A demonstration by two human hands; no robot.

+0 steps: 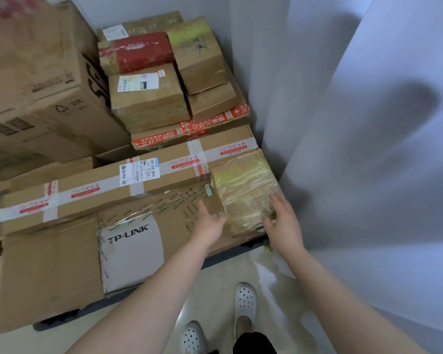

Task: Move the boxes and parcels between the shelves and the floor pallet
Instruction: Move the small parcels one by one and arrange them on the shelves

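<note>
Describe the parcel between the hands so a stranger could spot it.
Find the front right corner of the floor pallet, by the grey wall. A small parcel sits on the TP-LINK box, right of the long taped box. Unlike them, it is wrapped in shiny yellowish film.

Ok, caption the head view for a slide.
Left hand and right hand at a tape-wrapped parcel atop the TP-LINK box.
</note>
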